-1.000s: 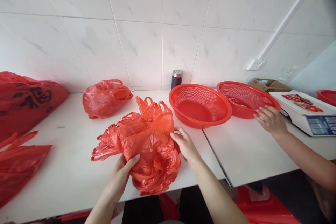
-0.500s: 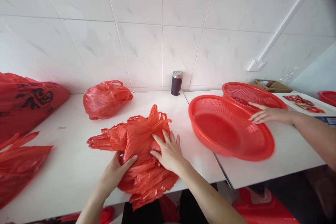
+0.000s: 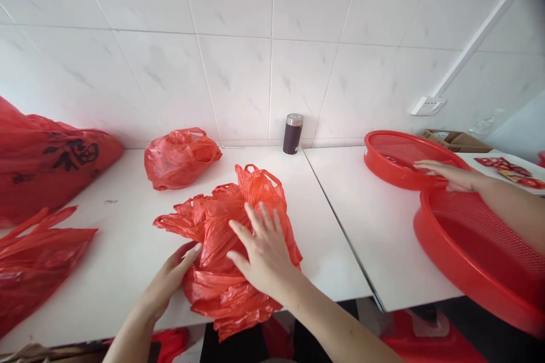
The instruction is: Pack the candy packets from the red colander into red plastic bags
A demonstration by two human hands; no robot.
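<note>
A loose pile of red plastic bags lies crumpled on the white table in front of me. My right hand is over the top of the pile, palm down and fingers spread. At the pile's left side rests my left hand, its thumb and fingers extended against the plastic without gripping it; some fingers are partly hidden. Behind the pile is a knotted, filled red plastic bag.
A dark tumbler stands by the tiled wall. At left are a red bag with black lettering and another red plastic bag. On the right, a co-worker's hand is by a back red basket and a nearer basket.
The nearer red basket has moved right and toward the table's front edge, along with the co-worker's arm. My right hand has lifted slightly; the bags' upper right part has spread out.
</note>
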